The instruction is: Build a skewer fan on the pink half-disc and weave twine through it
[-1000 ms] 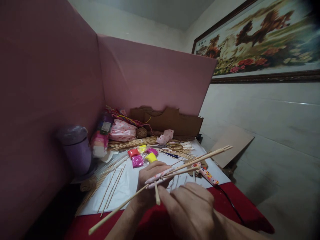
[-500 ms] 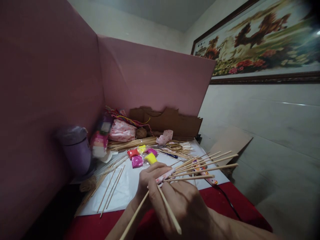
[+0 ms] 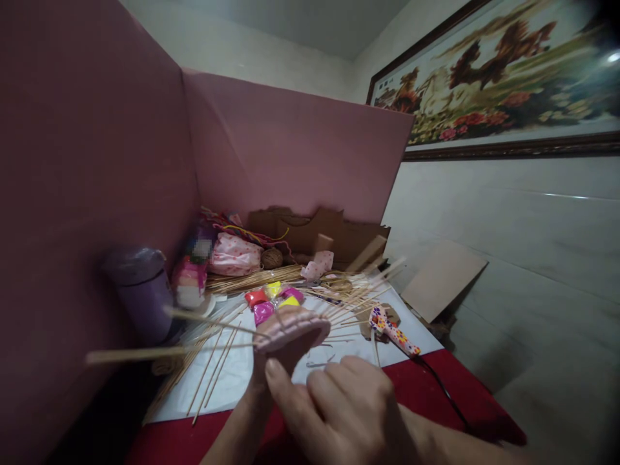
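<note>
The left hand point(image 3: 289, 337) is squeezed round a bunch of wooden sticks point(image 3: 356, 294) above the white sheet point(image 3: 242, 371), and the right hand point(image 3: 341, 413) curls close by, holding I cannot tell what, so a firm, steady squeeze should stop the sticks slipping.

Pink partition point(image 3: 300, 148), red table cover point(image 3: 455, 368), white sheet point(image 3: 252, 368), lilac cup point(image 3: 145, 297), flower-dotted glue gun point(image 3: 392, 330).

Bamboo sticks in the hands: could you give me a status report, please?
Left hand shut on bamboo sticks, fanned and motion-blurred. Right hand close below, grip unclear. Patterned glue gun and loose sticks on white sheet beyond.
</note>
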Tool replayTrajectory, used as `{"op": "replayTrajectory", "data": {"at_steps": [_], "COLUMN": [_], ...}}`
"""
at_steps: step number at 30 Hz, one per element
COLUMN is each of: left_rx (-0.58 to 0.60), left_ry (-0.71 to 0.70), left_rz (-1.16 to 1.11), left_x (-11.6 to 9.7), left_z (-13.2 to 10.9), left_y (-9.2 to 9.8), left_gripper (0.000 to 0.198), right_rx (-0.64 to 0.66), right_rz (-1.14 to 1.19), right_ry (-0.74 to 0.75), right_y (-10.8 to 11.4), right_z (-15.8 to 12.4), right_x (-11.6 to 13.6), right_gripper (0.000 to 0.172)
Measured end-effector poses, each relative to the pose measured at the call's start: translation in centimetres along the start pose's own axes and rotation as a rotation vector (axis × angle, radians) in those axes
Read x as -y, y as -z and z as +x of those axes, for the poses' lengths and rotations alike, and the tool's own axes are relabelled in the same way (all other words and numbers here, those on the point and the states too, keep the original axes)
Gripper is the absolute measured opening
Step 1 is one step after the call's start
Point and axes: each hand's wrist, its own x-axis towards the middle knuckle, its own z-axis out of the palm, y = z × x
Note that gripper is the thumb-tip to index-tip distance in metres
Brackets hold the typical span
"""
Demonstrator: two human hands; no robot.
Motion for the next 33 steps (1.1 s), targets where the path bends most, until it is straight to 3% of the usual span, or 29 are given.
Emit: {"op": "replayTrajectory", "data": {"at_steps": [2,5,7,10,16,25,33], "left_rx": [-0.150,-0.396,-0.435,-0.442,-0.543,-0.580,-0.599], "left_ry": [0.117,0.425,0.586,0.672,0.704,0.702,0.710], "left_rz": [-0.156,-0.626,-0.875,-1.048,-1.073,-1.018,-0.992], "left_x": [0.5,0.4,0.0,-0.6,-0.4,-0.9,-0.9], "left_z": [0.3,0.8,1.1,1.3,1.4,1.5,1.5], "left_y": [0.2,0.7,0.9,0.9,0.8,0.7,0.5], "left_gripper": [0.013,0.015,0.020,0.020,0.028,0.038,0.043], "right_rx": [-0.100,-0.126,-0.156,-0.168,-0.124,-0.158,-0.138], "right_rz": [0.098,0.181,0.241,0.337,0.320,0.130,0.279], "right_ry": [-0.085,-0.386,-0.536,-0.707,-0.662,-0.951,-1.202], "right_y": [0.1,-0.3,-0.7,-1.2,-1.6,-5.1,-5.9], "right_z": [-1.0,-2.9,-3.8,-4.3,-4.3,-4.2,-2.7], "right_x": [0.0,-0.1,-0.2,-0.1,1.2,2.6,2.6], "right_gripper": [0.015,0.013,0.011,0.010,0.010,0.040,0.035]}}
